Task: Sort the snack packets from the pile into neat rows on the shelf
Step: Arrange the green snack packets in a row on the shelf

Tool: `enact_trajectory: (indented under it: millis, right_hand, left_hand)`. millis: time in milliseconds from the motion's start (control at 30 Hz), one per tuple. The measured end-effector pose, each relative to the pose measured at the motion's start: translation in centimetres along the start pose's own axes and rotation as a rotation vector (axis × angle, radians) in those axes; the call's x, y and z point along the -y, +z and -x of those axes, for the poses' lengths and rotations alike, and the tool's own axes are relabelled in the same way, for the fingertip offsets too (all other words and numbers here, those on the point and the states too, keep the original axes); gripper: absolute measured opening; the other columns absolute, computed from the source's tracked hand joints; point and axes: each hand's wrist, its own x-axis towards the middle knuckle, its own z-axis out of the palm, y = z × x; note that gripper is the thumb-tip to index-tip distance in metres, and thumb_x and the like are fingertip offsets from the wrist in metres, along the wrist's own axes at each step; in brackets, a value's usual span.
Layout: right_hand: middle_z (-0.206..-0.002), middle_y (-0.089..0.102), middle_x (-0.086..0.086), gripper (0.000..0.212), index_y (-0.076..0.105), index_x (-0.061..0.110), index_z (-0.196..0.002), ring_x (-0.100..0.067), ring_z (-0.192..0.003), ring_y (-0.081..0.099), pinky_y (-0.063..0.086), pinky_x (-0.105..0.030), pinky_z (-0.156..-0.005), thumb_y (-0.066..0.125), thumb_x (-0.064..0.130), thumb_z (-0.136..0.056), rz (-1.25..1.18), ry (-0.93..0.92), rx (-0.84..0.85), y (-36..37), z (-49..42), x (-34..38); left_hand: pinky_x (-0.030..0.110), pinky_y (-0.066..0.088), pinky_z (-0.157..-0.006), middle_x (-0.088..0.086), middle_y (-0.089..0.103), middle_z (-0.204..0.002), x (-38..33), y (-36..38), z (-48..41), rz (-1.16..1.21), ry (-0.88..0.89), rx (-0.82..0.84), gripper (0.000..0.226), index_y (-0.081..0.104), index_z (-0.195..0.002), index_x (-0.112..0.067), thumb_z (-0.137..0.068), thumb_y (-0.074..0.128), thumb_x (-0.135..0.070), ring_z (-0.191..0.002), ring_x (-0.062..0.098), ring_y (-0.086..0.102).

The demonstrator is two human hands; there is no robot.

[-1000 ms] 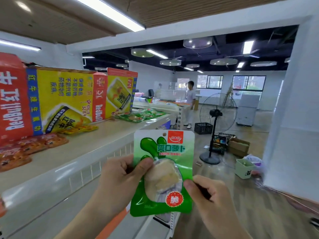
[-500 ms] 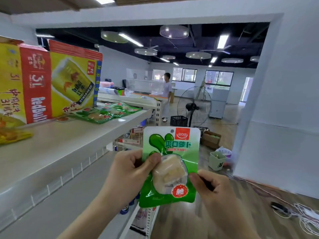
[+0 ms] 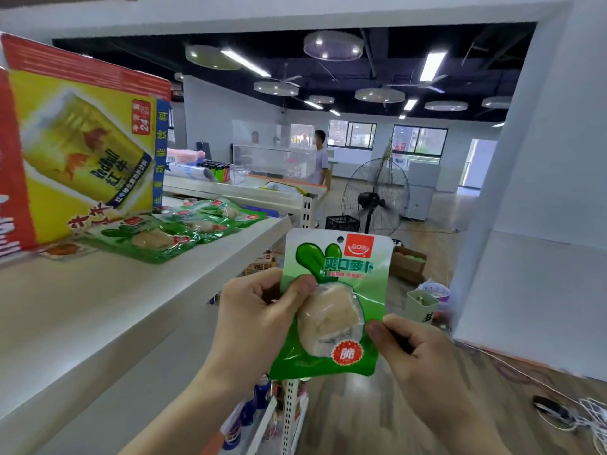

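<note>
I hold a green snack packet point(image 3: 341, 284) upright in front of me, off the end of the white shelf point(image 3: 98, 307). My left hand point(image 3: 259, 323) pinches its left edge with the thumb on the clear window. My right hand point(image 3: 417, 356) pinches its right edge between thumb and curled fingers. Several matching green packets point(image 3: 170, 234) lie in a row on the shelf top, near its far end. An orange packet point(image 3: 62, 249) lies flat beside them.
A tall yellow and red drink carton point(image 3: 82, 152) stands at the back of the shelf. Past the shelf end are a standing fan point(image 3: 374, 198), a black crate point(image 3: 341, 223), a cardboard box point(image 3: 407, 264), a small green bin point(image 3: 422, 303) and a person point(image 3: 320, 159). Cables point(image 3: 584, 418) lie on the floor at right.
The view has moved along the shelf toward its far end; the green packets there are now closer. Both hands keep the same hold on the packet.
</note>
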Motion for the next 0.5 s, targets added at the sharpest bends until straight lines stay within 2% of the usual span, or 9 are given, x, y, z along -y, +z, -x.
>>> enact_trajectory:
  millis: [100, 167, 233, 300, 400, 467, 500]
  right_hand:
    - [-0.053, 0.057, -0.004, 0.027, 0.066, 0.005, -0.060, -0.005, -0.049, 0.045, 0.033, -0.015, -0.047, 0.063, 0.022, -0.082, -0.058, 0.021, 0.042, 0.4, -3.2, -2.4]
    - [-0.050, 0.051, -0.002, 0.030, 0.063, 0.002, -0.060, -0.005, -0.047, 0.040, 0.030, -0.014, -0.046, 0.063, 0.022, -0.082, -0.082, 0.001, 0.077, 0.7, -5.7, -4.2]
    - [-0.048, 0.050, 0.001, 0.030, 0.064, 0.006, -0.058, -0.004, -0.045, 0.039, 0.029, -0.014, -0.045, 0.062, 0.027, -0.080, -0.101, -0.022, 0.128, 1.2, -8.4, -5.7]
    - [-0.048, 0.054, -0.001, 0.030, 0.069, 0.014, -0.059, -0.005, -0.045, 0.042, 0.029, -0.016, -0.045, 0.064, 0.033, -0.082, -0.117, -0.051, 0.185, 1.8, -11.2, -7.4]
    - [-0.055, 0.059, -0.010, 0.028, 0.072, 0.021, -0.068, -0.015, -0.049, 0.046, 0.030, -0.026, -0.047, 0.065, 0.039, -0.089, -0.110, -0.104, 0.273, 2.2, -15.4, -10.1]
    - [-0.058, 0.060, -0.014, 0.025, 0.072, 0.020, -0.070, -0.024, -0.051, 0.047, 0.031, -0.028, -0.049, 0.063, 0.035, -0.087, -0.134, -0.126, 0.331, 2.2, -18.2, -11.2]
    - [-0.058, 0.060, -0.013, 0.023, 0.071, 0.019, -0.069, -0.025, -0.050, 0.046, 0.031, -0.028, -0.050, 0.062, 0.033, -0.085, -0.152, -0.133, 0.367, 2.1, -19.5, -11.6]
  left_hand:
    - [0.037, 0.045, -0.054, 0.014, 0.069, -0.068, 2.0, 0.7, -2.3, -0.016, -0.023, -0.022, 0.033, 0.073, -0.075, -0.002, -0.085, 0.067, -0.032, -0.066, 0.036, 0.062]
    - [0.038, 0.046, -0.053, 0.015, 0.069, -0.069, 3.2, 1.0, -3.8, -0.027, -0.040, -0.050, 0.031, 0.073, -0.077, -0.001, -0.089, 0.065, -0.029, -0.066, 0.037, 0.062]
    - [0.038, 0.041, -0.051, 0.019, 0.062, -0.066, 4.4, 1.1, -5.3, -0.079, -0.016, -0.103, 0.042, 0.068, -0.074, 0.003, -0.087, 0.063, -0.037, -0.058, 0.034, 0.054]
    - [0.032, 0.031, -0.050, 0.020, 0.052, -0.061, 5.5, 1.4, -6.8, -0.154, 0.008, -0.191, 0.046, 0.061, -0.067, 0.003, -0.087, 0.062, -0.039, -0.052, 0.024, 0.042]
    - [0.028, 0.028, -0.050, 0.008, 0.041, -0.052, 6.7, 2.2, -9.3, -0.278, 0.008, -0.308, 0.045, 0.047, -0.057, -0.007, -0.092, 0.064, -0.027, -0.050, 0.015, 0.035]
    - [0.022, 0.026, -0.048, -0.006, 0.035, -0.048, 7.1, 2.9, -10.9, -0.347, -0.004, -0.370, 0.047, 0.042, -0.054, -0.013, -0.093, 0.065, -0.023, -0.048, 0.008, 0.031]
    - [0.021, 0.025, -0.047, -0.007, 0.035, -0.049, 7.4, 3.2, -11.6, -0.365, -0.008, -0.394, 0.046, 0.042, -0.054, -0.012, -0.093, 0.064, -0.023, -0.048, 0.007, 0.030]
